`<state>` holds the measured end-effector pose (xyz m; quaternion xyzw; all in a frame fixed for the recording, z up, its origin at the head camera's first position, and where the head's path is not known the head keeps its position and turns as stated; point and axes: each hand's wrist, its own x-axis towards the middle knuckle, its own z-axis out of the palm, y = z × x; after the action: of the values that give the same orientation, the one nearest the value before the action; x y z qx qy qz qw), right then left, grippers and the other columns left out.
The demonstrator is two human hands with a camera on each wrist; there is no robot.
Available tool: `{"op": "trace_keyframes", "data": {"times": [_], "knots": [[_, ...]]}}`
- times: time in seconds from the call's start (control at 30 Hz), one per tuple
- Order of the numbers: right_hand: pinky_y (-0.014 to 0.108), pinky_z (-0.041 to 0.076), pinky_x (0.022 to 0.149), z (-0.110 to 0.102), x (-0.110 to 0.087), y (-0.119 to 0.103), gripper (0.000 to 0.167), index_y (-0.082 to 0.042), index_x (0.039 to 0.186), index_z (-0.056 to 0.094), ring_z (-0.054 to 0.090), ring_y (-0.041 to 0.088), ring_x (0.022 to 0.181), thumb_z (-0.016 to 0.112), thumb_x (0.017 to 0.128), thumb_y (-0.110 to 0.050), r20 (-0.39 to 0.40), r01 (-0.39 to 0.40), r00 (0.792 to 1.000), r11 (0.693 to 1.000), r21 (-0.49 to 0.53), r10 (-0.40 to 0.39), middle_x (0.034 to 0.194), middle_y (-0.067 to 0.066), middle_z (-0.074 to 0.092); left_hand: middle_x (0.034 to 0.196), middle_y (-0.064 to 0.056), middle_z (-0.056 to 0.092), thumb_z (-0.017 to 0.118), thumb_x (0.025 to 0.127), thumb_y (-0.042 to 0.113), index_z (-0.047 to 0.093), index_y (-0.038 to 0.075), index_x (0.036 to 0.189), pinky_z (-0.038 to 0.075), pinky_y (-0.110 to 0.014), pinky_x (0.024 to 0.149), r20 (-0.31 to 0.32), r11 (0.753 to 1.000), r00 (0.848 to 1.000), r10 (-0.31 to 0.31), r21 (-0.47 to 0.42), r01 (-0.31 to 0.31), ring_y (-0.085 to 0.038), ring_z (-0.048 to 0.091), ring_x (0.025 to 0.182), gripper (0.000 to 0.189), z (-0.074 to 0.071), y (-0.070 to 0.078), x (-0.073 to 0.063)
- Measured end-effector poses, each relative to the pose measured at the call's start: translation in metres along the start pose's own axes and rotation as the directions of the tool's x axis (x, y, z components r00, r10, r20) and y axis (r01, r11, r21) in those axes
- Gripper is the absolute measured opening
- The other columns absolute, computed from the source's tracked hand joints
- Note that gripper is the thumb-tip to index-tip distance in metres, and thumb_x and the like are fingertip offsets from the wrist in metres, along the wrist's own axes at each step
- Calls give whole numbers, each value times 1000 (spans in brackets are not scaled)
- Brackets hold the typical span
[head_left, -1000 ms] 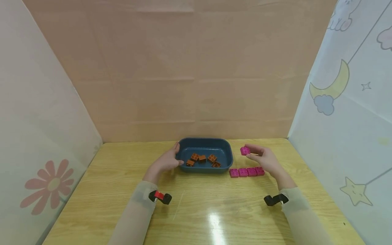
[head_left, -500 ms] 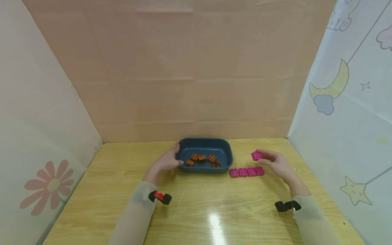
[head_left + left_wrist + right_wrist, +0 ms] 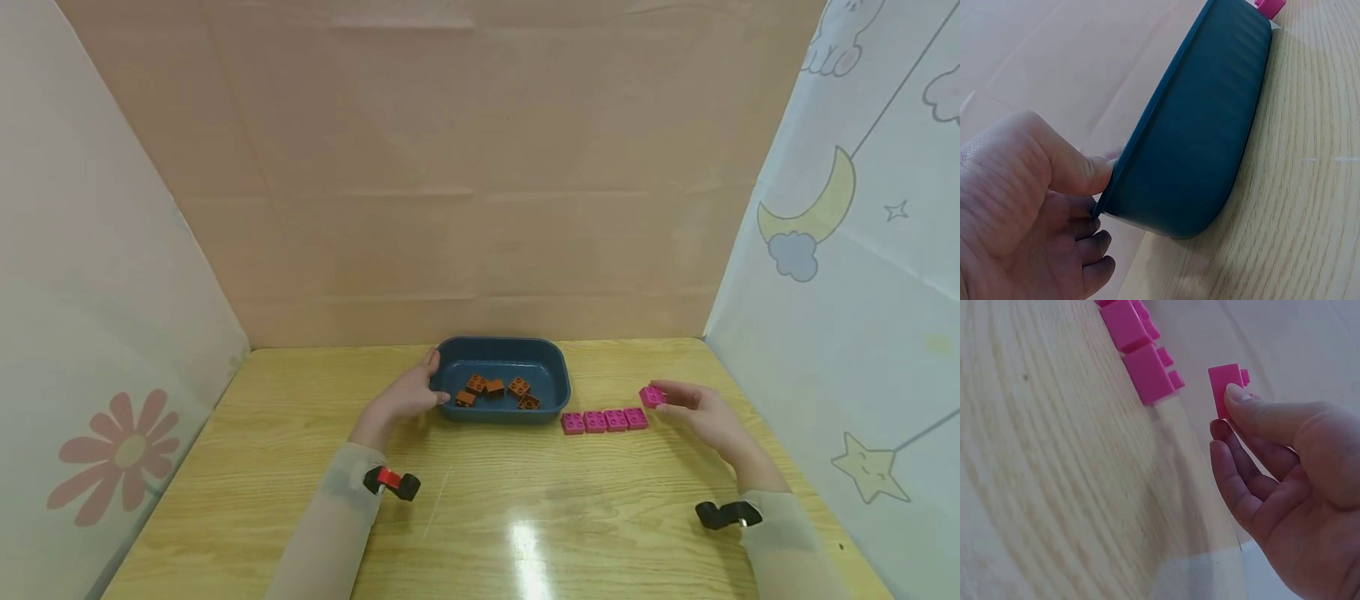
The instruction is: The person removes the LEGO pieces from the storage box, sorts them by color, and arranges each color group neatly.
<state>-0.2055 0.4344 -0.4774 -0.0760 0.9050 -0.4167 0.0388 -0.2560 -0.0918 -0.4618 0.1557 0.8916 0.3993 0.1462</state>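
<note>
Between thumb and fingers my right hand (image 3: 698, 408) pinches a pink toy brick (image 3: 652, 397), its studs showing in the right wrist view. The brick is just past the right end of a row of several pink bricks (image 3: 595, 422) lying side by side on the table. My left hand (image 3: 406, 393) grips the left end of a dark blue plastic tub (image 3: 561, 400). In the left wrist view the thumb (image 3: 1085, 172) presses on the tub's rim. Inside the tub lie several brown toy bricks (image 3: 495, 388), some upright and some tipped over.
The wooden table (image 3: 480, 508) carries everything. A tan paper-covered wall (image 3: 480, 183) rises behind the tub, with printed white panels (image 3: 862, 333) on both sides. Black camera mounts (image 3: 727, 514) sit on both wrists.
My right hand has carried the pink brick to the right and nearer to me, from behind the row to beyond its right end. My left hand and the tub have stayed put.
</note>
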Motion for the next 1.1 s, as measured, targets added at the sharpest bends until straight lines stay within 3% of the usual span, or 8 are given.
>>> {"op": "trace_keyframes", "data": {"times": [0.43,0.53,0.67,0.77,0.93,1.03,1.1], "knots": [[9,41,94,1,-6,20,58,-2,152,59,50,47,142,73,104,-30,45,-55,997,998,-16,56,147,21,64,179,-16,-1,69,103,11,6,0,169,11,-52,131,-4,1000,1000,-16,-7,16,-34,6,163,92,1,0,0],[29,46,109,1,-6,22,58,-2,151,60,48,48,144,74,103,-31,49,-55,997,998,-28,56,148,22,62,179,-17,0,70,103,11,7,-1,169,11,-51,131,-6,1000,1000,-15,4,15,-34,6,163,93,1,0,0],[67,36,115,1,-6,23,57,-1,149,62,45,53,144,75,103,-30,51,-43,998,998,-41,45,149,26,60,179,-18,1,70,102,11,7,-1,169,10,-52,131,-8,1000,1000,-10,15,10,-34,6,163,93,1,-1,0],[73,33,114,1,-6,24,56,-1,149,62,45,54,144,76,102,-29,53,-37,998,998,-46,40,149,27,60,179,-18,1,70,102,11,7,-2,169,11,-52,131,-6,1000,1000,-8,18,8,-35,6,163,93,1,-2,0],[64,39,113,2,-5,26,54,-3,149,63,47,51,143,75,103,-29,57,-25,998,997,-75,29,148,24,62,179,-17,1,70,102,11,7,-1,169,11,-52,131,-6,1000,1000,-9,16,9,-34,6,163,93,1,-3,1],[38,46,111,2,-5,27,53,-5,149,64,50,47,142,74,103,-29,55,-15,998,996,-93,20,147,21,64,179,-17,1,70,102,11,7,-1,169,10,-52,131,-7,1000,1000,-9,17,9,-34,6,163,93,1,-2,0],[23,44,103,2,-6,27,52,-5,149,64,52,46,141,74,103,-29,54,-7,998,996,-94,12,146,20,65,179,-17,1,70,102,11,7,-2,169,10,-52,131,-7,1000,1000,-8,23,8,-35,6,163,93,1,-1,0]]}}
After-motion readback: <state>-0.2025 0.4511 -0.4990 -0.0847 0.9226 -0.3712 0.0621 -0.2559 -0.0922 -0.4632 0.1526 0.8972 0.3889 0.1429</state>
